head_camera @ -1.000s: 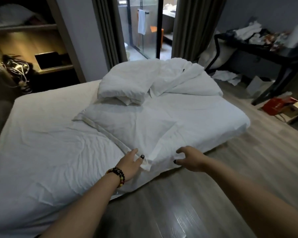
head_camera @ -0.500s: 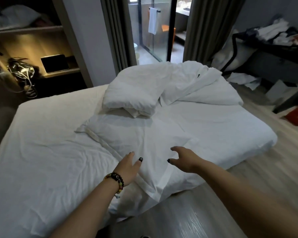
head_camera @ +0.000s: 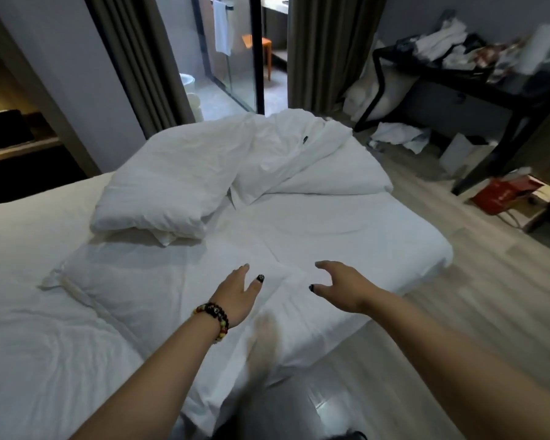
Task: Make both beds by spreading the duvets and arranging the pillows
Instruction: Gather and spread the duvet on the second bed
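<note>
I see my left hand [head_camera: 237,295] and right hand [head_camera: 340,285], both empty with fingers spread, above a flat pillow [head_camera: 159,281]; the bunched duvet [head_camera: 235,176] lies straight beyond, equally near both.

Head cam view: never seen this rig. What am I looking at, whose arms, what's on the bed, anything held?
There is no robot here. A person wears one wide-angle camera on the head, looking forward and down, so the two bare arms entering from the bottom are the wearer's own. The left hand, with a beaded bracelet on its wrist, and the right hand are stretched out over the bed, fingers spread and relaxed. Neither holds anything. On the white sheet lie a flat pillow just in front of the left hand and a bunched-up duvet at the far end. Beyond are curtains, a glass door and a cluttered black desk.
</note>
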{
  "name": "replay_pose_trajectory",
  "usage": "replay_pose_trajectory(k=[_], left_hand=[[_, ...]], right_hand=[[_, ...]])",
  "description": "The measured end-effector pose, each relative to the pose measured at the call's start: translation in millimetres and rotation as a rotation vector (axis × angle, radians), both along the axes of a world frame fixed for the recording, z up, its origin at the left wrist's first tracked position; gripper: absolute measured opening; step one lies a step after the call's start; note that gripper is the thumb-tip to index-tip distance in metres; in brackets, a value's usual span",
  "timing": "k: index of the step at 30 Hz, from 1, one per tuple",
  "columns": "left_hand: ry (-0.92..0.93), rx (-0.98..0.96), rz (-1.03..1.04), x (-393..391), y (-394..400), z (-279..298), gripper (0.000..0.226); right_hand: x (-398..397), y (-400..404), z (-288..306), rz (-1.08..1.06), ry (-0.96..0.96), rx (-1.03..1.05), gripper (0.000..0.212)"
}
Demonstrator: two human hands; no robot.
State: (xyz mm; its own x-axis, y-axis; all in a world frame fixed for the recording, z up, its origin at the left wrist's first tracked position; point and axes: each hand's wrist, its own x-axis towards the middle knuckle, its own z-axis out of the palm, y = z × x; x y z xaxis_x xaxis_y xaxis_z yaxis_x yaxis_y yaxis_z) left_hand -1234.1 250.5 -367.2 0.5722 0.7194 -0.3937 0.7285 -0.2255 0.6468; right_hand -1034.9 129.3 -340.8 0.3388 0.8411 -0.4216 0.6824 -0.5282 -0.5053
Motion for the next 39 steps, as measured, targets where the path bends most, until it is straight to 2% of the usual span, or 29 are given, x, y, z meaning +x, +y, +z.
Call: replay_pose_trajectory(k=[12, 17, 24, 32, 35, 39], left_hand=[[-0.007, -0.077, 0.052, 285, -94, -11, 0.062], [0.042, 0.006, 0.016, 373, -78, -16, 0.064], [0.056, 0.105, 0.097, 514, -45, -26, 0.064], [0.028, 0.127, 0.155, 696, -56, 8, 0.065], [0.032, 0.169, 0.183, 758, -56, 9, 0.066], [-0.018, 0.179, 0.337, 829, -80, 15, 0.067]], right_hand=[[292, -77, 8, 0.017, -0.004, -0.012, 0.065], [383, -60, -5, 0.104, -0.01, -0.04, 0.066], [522, -30, -22, 0.228, -0.036, -0.038, 0.066], [691, -47, -3, 0.276, -0.018, 0.007, 0.067], [766, -44, 4, 0.316, -0.038, 0.045, 0.06], [856, -38, 16, 0.407, -0.054, 0.06, 0.059]])
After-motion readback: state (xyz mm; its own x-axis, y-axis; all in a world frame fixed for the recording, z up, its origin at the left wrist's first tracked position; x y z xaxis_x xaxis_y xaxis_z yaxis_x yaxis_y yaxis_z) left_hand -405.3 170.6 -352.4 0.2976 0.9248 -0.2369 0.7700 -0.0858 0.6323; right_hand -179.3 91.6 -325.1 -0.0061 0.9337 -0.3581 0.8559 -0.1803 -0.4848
